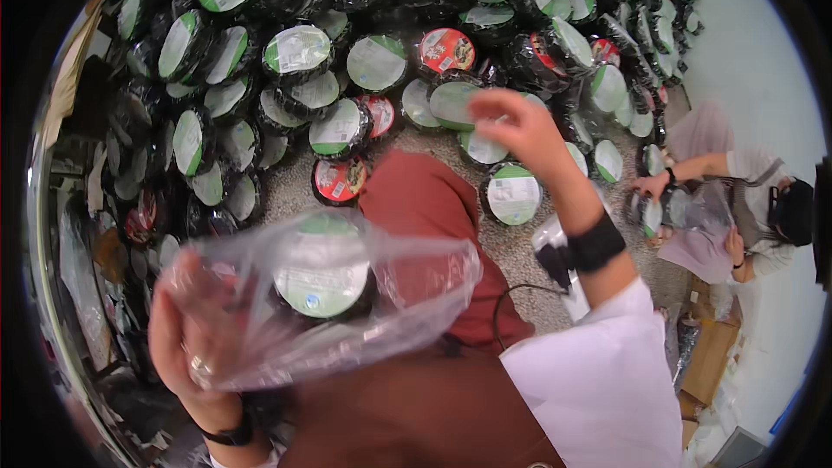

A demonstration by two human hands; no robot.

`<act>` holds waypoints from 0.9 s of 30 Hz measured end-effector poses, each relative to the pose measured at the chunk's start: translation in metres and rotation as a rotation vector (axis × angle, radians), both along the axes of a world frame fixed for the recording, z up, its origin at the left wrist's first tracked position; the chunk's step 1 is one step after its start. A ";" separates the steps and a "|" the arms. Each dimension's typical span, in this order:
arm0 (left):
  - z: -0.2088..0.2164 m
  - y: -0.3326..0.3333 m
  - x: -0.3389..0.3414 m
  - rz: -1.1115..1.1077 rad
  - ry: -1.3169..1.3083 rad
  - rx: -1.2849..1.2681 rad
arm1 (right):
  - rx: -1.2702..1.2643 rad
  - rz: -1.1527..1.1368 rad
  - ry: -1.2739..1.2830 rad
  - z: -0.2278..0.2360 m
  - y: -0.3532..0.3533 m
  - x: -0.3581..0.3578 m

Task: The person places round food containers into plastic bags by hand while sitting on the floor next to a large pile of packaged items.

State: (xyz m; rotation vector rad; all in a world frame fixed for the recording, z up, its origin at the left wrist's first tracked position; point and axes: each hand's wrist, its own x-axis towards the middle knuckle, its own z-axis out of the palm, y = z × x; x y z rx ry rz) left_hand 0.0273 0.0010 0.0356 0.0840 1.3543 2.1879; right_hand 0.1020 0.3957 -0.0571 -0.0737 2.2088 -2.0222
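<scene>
My left hand [186,329] is closed on the edge of a clear plastic bag [425,286], which spreads out in front of my body. Through the film shows a round black container [321,273] with a white and green lid label; whether a second one lies beside it is hard to tell. My right hand [513,126] is raised over the pile, fingers loosely bent and apart, somewhat blurred, with nothing visible in them. Closest to its fingertips lies a film-wrapped round container [452,104] with a green-edged label.
A large heap of wrapped round containers [377,62], some with red labels [446,50], fills the far side and left. At the right, another person [763,191] handles similar containers beside a white wall [745,61]. Cardboard [712,355] lies at lower right. A cable [501,308] runs near my lap.
</scene>
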 end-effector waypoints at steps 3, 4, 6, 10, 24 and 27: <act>-0.007 0.004 -0.007 -0.126 0.040 -0.003 | 0.959 -0.623 -0.058 -0.137 0.117 -0.046; -0.005 0.001 -0.005 -0.043 0.045 -0.053 | 0.998 -0.537 -0.170 -0.151 0.132 -0.070; -0.012 -0.004 -0.012 -0.008 0.065 -0.100 | 0.959 -0.473 -0.262 -0.206 0.166 -0.107; -0.017 0.001 -0.024 0.131 0.066 -0.246 | 1.148 -0.271 -0.481 -0.241 0.158 -0.126; -0.008 0.055 -0.025 -0.179 0.055 0.075 | 0.207 -0.687 -0.770 -0.304 0.119 0.176; -0.007 0.029 -0.019 -0.192 -0.018 0.198 | 0.422 -0.661 -0.829 -0.326 0.068 0.143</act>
